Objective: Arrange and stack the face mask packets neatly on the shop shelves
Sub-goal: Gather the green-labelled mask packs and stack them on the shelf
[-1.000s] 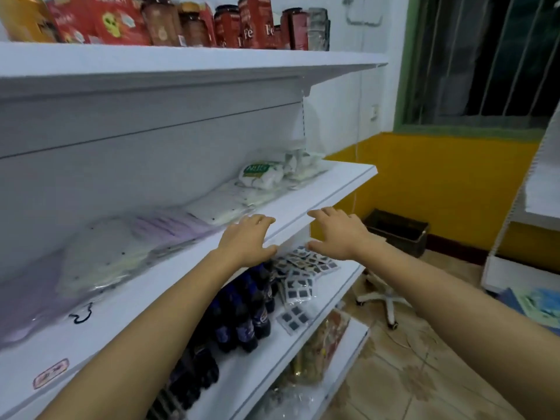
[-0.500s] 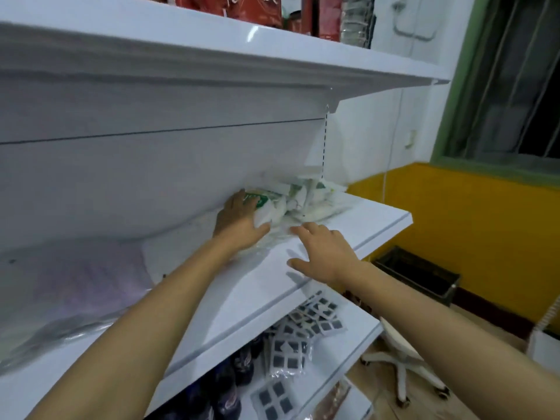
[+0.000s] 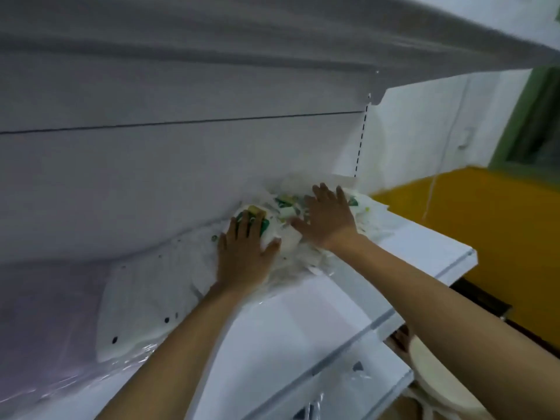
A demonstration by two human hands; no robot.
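Observation:
A loose heap of white face mask packets with green print (image 3: pixel 288 207) lies at the back right of the white middle shelf (image 3: pixel 424 256). My left hand (image 3: pixel 245 253) rests flat on the heap's left packet, fingers straight and thumb spread toward the right. My right hand (image 3: pixel 327 216) lies palm down on the packets further right, fingers spread. More flat packets in clear wrap (image 3: pixel 151 292) lie in a row to the left, and pale purple ones (image 3: pixel 45 313) sit at the far left. The packets under both palms are hidden.
The upper shelf (image 3: pixel 394 40) overhangs closely above my hands. The shelf's right end stops near a yellow wall (image 3: pixel 485 222). A lower shelf (image 3: pixel 348 386) and a pale round stool seat (image 3: pixel 436 371) show at the bottom right.
I have leaned in closer to the shelf. My right hand moved from the bare shelf front onto the packet heap; my left hand stays on the green-printed packet.

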